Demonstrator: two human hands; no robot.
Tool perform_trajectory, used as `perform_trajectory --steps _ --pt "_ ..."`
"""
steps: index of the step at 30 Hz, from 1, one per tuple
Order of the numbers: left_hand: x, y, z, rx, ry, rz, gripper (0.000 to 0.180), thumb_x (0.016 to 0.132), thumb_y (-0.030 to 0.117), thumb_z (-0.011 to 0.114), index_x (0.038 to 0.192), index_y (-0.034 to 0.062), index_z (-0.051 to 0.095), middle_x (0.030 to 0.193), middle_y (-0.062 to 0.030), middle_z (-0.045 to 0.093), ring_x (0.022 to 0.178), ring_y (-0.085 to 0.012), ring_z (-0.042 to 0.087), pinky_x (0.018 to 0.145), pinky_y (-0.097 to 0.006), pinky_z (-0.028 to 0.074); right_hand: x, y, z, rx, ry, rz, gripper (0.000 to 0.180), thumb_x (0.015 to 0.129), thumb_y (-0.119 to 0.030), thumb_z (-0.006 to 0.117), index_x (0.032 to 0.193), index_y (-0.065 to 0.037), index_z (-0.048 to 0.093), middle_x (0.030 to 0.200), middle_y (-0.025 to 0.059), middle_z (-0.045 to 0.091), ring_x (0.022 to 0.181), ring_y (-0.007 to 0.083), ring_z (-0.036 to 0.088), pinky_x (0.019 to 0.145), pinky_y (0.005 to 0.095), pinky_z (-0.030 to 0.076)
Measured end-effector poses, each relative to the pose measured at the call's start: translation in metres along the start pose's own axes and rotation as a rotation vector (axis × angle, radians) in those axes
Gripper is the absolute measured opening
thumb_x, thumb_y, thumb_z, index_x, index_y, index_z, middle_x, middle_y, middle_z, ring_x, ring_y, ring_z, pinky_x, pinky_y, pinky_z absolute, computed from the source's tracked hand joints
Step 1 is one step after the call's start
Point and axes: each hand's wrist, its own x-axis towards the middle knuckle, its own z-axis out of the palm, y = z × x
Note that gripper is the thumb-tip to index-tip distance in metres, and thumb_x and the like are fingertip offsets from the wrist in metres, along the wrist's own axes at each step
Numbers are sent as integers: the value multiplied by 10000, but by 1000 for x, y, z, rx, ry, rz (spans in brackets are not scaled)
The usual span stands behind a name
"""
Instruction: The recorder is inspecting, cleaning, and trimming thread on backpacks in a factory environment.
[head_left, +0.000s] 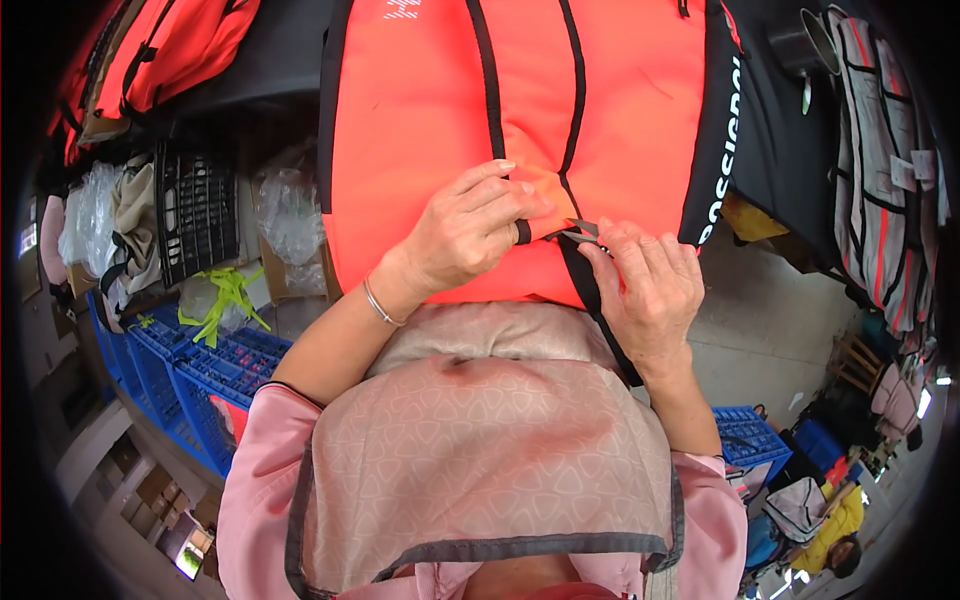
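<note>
A large bright orange-red bag (420, 120) with black side panels and black edging strips lies in front of me, its near end against my apron (490, 450). My left hand (468, 222) is closed on a piece of orange fabric with black edging near the bag's lower middle, pulling it up a little. My right hand (645, 285) grips small metal thread snips (582, 231). Their blades point left, at the black edging beside my left fingertips. From under the right hand a black strap (585, 285) hangs toward my lap. Fingers partly hide the snips' handles.
More orange bags (180, 50) lie at the far left on a dark surface. Below them are a black crate (195, 210), clear plastic bags and blue plastic crates (225, 370). Grey bags (880, 170) stand at the right. A person in yellow (840, 530) is at lower right.
</note>
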Motion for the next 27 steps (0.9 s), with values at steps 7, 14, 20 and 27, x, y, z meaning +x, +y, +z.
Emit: perform_trajectory --steps 7,14,20,27 --pt "-2 0 1 -20 1 -25 76 684 63 672 723 2 648 959 -55 676 875 -212 651 939 -435 514 1 -1 2 -7 -6 -16 326 732 -239 800 996 -78 699 900 19 662 665 164 550 575 319 377" --pt "-4 -4 8 -61 21 -71 124 678 -48 648 773 14 697 948 -44 696 838 -205 654 913 -440 523 5 5 3 213 -84 115 273 761 -191 793 975 -50 701 838 52 668 693 169 588 612 317 427" --pt "-6 -9 2 -161 9 -138 197 685 -17 642 844 42 743 938 -62 683 836 -240 628 860 -425 524 8 9 17 1039 -324 722 227 845 -164 743 981 8 685 827 95 691 786 137 636 735 280 492" --pt "-1 -9 4 -199 -14 -170 122 687 -43 668 780 15 722 957 -57 688 817 -231 616 880 -445 507 8 9 8 464 -92 294 228 762 -198 787 911 -61 684 773 48 672 711 231 629 634 353 441"
